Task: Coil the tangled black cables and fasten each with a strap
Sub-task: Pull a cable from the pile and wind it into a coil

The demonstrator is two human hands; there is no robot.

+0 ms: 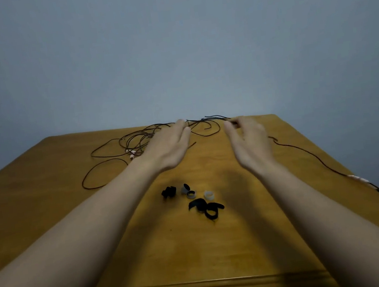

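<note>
Thin black cables [114, 150] lie tangled in loops along the far side of the wooden table [74, 230]. One strand [310, 155] trails off to the right edge and ends in a white connector [358, 178]. A small heap of straps [205, 207], black, grey and white, sits mid-table. My left hand [169, 146] reaches forward with straight fingers, its tips at the middle of the tangle. My right hand [249, 140] is stretched out beside it, fingers loosely bent, thumb and fingertips at a cable end near the far edge. Whether they pinch it is unclear.
Another white connector [133, 153] lies in the tangle by my left wrist. A plain blue-grey wall [171, 49] stands right behind the table. The table's front edge has a raised lip [202, 283].
</note>
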